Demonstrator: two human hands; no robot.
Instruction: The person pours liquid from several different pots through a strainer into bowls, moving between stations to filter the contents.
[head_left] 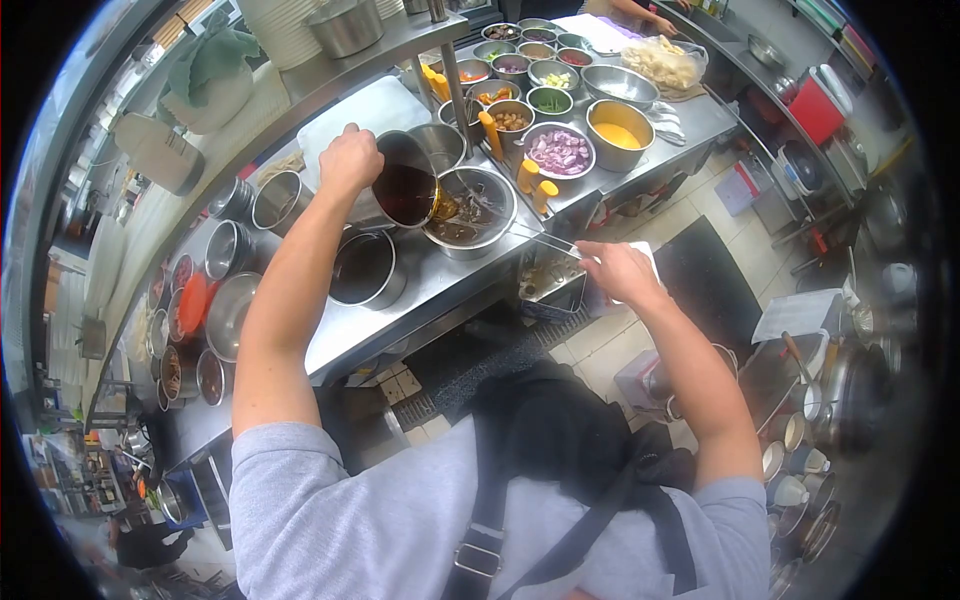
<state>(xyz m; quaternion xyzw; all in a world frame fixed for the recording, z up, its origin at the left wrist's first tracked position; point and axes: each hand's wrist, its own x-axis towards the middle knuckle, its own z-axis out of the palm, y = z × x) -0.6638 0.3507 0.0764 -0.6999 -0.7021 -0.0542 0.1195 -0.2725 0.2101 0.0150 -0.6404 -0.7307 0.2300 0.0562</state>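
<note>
My left hand (350, 158) is closed on the rim of a metal pot (402, 165), tilted to the right. Dark brown liquid (402, 197) fills its lower side and runs over the lip. The stream falls into a wire strainer (482, 200), which rests over a steel pot (470, 248) on the counter. My right hand (620, 272) grips the strainer's long wire handle (545, 238) at its end. Left of the strainer stands another pot of dark liquid (365, 270). Behind the tilted pot is one more steel pot (443, 143).
Steel tubs of chopped onion (558, 150) and yellow liquid (618, 125) stand at the back right. Several bowls (228, 250) crowd the left counter. A shelf (385, 55) overhangs the counter's back. Another person's arm (645, 15) shows at the far end. A dark mat (705, 280) lies on the floor.
</note>
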